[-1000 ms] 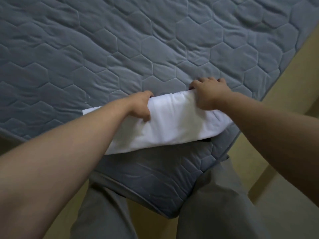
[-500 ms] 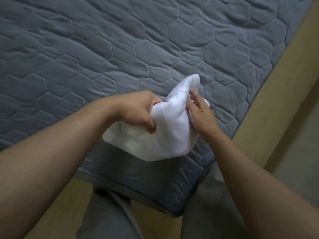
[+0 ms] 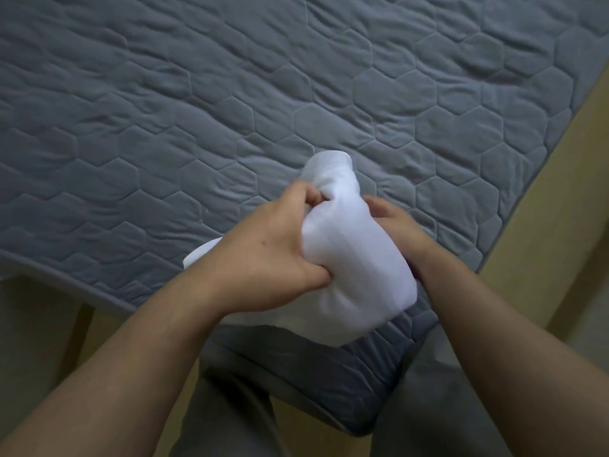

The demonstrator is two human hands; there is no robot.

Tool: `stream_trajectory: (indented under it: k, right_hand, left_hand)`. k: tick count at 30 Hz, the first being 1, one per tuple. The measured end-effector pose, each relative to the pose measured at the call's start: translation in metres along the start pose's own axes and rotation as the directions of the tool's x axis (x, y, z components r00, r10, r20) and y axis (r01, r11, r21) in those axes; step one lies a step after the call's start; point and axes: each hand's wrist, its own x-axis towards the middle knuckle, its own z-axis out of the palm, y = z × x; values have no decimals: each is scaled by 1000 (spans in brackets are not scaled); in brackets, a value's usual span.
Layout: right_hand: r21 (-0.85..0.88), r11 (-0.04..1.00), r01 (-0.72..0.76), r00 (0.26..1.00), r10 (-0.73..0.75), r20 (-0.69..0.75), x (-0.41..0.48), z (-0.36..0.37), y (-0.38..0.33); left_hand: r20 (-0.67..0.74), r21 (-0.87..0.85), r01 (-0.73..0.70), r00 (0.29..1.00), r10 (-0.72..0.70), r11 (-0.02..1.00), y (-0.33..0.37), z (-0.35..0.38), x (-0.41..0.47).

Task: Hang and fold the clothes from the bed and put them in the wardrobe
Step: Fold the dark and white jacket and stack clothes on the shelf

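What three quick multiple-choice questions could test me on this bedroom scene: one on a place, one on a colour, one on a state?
1. Where is the white garment?
A. On the floor.
B. Spread flat.
C. Bundled in the hands above the corner of the mattress.

2. What colour is the mattress?
A. Grey-blue.
B. Red.
C. Green.

3. What is the left hand doing?
A. Lying flat.
B. Gripping the garment.
C. Pointing.

Answers:
1 C: the left hand and the right hand hold it bunched over the near corner.
2 A: the hexagon-quilted cover is grey-blue.
3 B: its curled fingers and thumb dig into the cloth.
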Motion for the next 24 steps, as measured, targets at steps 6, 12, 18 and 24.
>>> stream_trajectory:
  k: [6,12,18,24]
  right_hand:
    - [-360,805,471,847,-527,-71,-83,-7,-53]
    - [-649,466,602,774,-540,330,-233,7,-146]
    - [-696,193,692,606,-679,414,-338,37,-211]
    - [-692,4,721,454,-757,469,-438,78,-243]
  left_hand:
    - [-64,-73,-12,998,7,997,20,-15,-28]
    - [-142,-70,-201,971,190,977,102,-67,-104]
    - [-210,-7,-269,942,261,963,170,-120,-236]
    - [-633,21,-248,746,205,969,153,-115,-369]
